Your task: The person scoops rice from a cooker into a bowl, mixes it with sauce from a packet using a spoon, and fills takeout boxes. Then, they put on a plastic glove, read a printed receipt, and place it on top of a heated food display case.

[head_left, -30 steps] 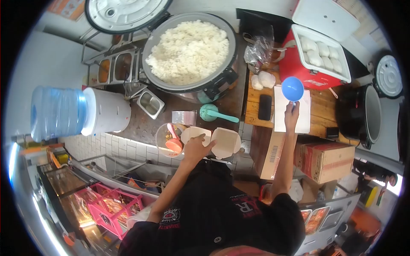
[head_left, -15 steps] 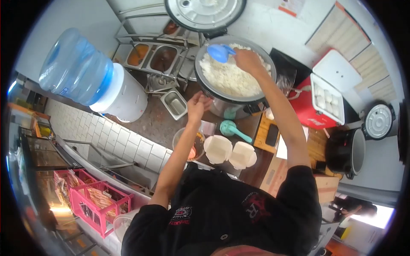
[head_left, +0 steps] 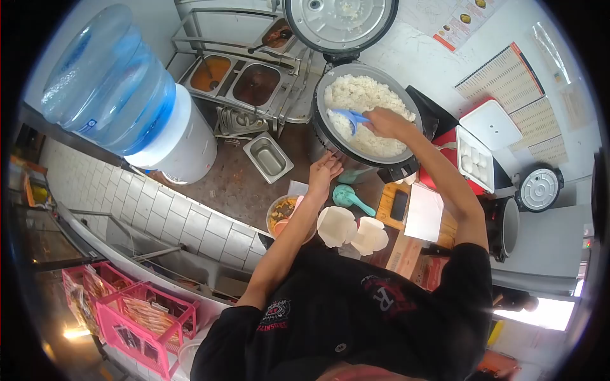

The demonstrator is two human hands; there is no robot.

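The blue scoop (head_left: pixel 346 119), held over the rice half a second ago, has been brought down into the rice (head_left: pixel 365 95), left of centre in the open cooker (head_left: pixel 319 109) at the upper middle of the frame. Its handle is gripped in the closed right hand (head_left: pixel 386 122). The left hand (head_left: pixel 325 168), half curled, is held at the cooker's near side; whether it touches is hard to tell.

Two open paper boxes (head_left: pixel 335 227) are set side by side on the surface (head_left: pixel 222 197), lower centre, beside one green scoop (head_left: pixel 351 198). In a clear bowl (head_left: pixel 269 216) just left of them, mixed food and an orange scoop can be seen. At upper left, three sauce pans (head_left: pixel 256 86) are racked, one filled with orange sauce. At right, white bundles (head_left: pixel 473 159) are packed in one red cooler (head_left: pixel 450 137).
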